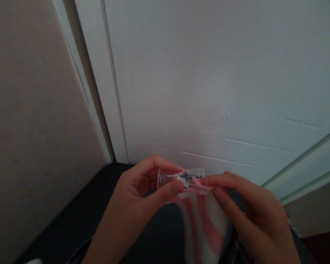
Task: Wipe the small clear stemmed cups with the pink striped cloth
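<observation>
A small clear stemmed glass [195, 173] lies sideways between my hands, its foot to the left and its mouth to the right. My left hand [147, 185] grips it around the stem and lower bowl with thumb and fingers. At the mouth, my right hand [246, 200] pinches a pink and white wavy-patterned cloth [206, 227]. Some pink cloth shows through the glass, at or inside its bowl. Below the glass the rest of the cloth hangs down.
Ahead stands a white panel [165, 73] with embossed hearts and grooved lines. A beige wall [38, 110] rises on the left. Under my hands is a dark surface [79, 205].
</observation>
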The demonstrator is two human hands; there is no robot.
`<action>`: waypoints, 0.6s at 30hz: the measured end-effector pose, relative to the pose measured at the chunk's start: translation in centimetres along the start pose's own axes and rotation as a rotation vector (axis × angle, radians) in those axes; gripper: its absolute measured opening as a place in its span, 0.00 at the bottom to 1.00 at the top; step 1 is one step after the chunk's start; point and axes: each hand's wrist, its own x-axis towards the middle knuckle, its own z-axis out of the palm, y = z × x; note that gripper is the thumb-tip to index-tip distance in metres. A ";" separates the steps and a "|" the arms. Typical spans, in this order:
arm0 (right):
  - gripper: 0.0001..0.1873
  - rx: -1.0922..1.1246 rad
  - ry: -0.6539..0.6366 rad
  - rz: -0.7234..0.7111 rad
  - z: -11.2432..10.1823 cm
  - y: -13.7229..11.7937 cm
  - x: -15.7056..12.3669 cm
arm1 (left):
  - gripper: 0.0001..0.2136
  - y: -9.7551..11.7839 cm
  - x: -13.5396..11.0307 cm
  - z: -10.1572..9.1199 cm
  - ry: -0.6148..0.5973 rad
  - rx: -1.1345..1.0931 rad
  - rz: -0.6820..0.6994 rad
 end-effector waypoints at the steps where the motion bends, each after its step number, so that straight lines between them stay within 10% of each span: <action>1: 0.16 -0.001 -0.003 0.002 0.0 0.0 0.0 | 0.04 0.0 0.0 0.1 0.015 -0.021 -0.003; 18: 0.15 0.066 -0.016 -0.010 0.9 -0.5 0.1 | 0.04 -0.1 -0.1 -0.1 -0.031 -0.023 0.018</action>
